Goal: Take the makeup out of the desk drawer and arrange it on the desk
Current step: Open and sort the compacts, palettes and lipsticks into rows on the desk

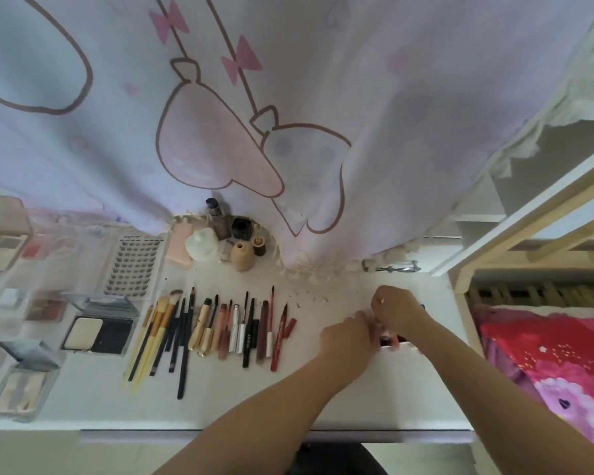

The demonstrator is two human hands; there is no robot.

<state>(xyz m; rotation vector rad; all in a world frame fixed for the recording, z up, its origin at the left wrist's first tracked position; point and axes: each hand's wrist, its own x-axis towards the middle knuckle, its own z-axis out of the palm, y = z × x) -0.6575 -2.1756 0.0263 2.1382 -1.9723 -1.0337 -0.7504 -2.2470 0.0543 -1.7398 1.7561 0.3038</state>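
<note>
My left hand (pixel 347 332) and my right hand (pixel 396 310) meet over the right part of the white desk (pixel 340 399). Their curled fingers pinch a small dark red makeup item (pixel 388 338) between them; most of it is hidden. It sits just above the edge of a white box (pixel 403 347). To the left lies a row of makeup brushes (pixel 158 341) and a row of pencils, lipsticks and liners (pixel 251 329). Open powder and shadow palettes (pixel 98 332) lie further left.
A false-lash card (pixel 134 265) and several small bottles (pixel 220 243) stand at the back under a hanging printed curtain (pixel 288 114). A wooden frame (pixel 528 234) and red bedding (pixel 549 358) border the desk on the right. A grey strip (pixel 192 436) runs along the desk's front edge.
</note>
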